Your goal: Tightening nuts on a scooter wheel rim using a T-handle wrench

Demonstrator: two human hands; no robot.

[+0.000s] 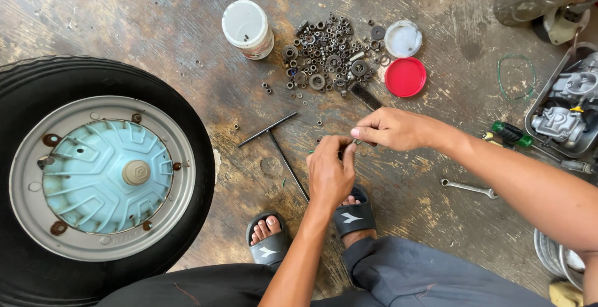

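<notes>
Red lid; pale blue hub, black tyre; green-handled screwdriver; white jar.

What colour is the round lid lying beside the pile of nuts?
Red lid, seen in the head view, beside the pile of nuts.

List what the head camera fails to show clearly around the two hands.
- Small part between left hand and right hand: head view, covered by the fingers.
- Tyre: cut off by the left and bottom edges.
- Metal tray: cut off by the right edge.
- Nuts and washers: too small to sort.
</notes>
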